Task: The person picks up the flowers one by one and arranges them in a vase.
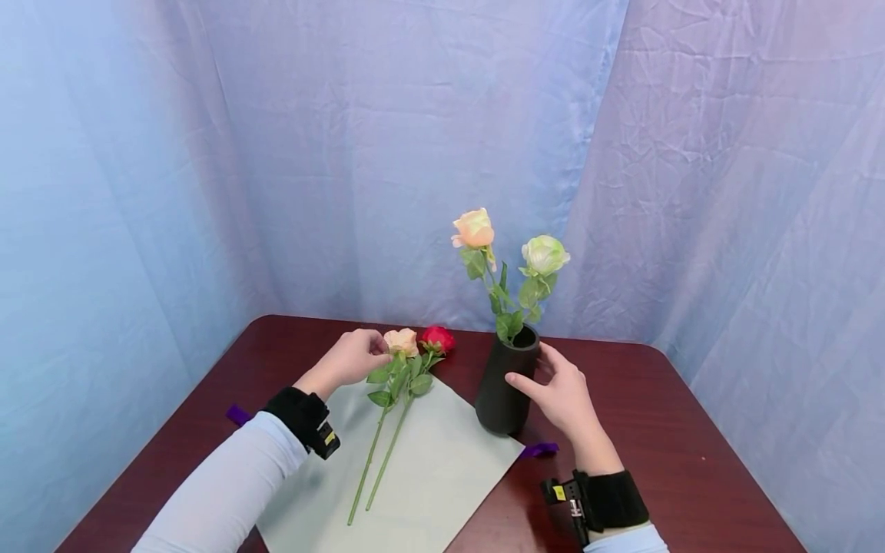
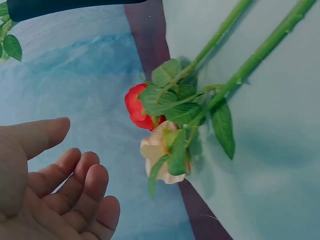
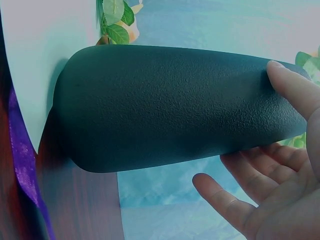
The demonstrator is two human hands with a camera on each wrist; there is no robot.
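Observation:
A dark textured vase (image 1: 503,388) stands at the right, tilted slightly in the head view. In its mouth are a peach rose (image 1: 474,229) and a pale green rose (image 1: 545,255). My right hand (image 3: 280,185) holds the vase near its top, thumb on one side and fingers round the other. Two more roses, one peach (image 2: 162,155) and one red (image 2: 137,106), lie on a pale sheet with their stems side by side. My left hand (image 1: 354,355) is beside the peach bloom; in the left wrist view its loosely bent fingers hold nothing, with a gap to the flower.
The pale sheet (image 1: 415,476) covers the middle of the dark red-brown table (image 1: 643,430). Purple ribbon (image 1: 539,450) sticks out by the vase's base, and more ribbon (image 1: 238,415) shows at the left. Blue curtains (image 1: 415,153) hang behind and at both sides.

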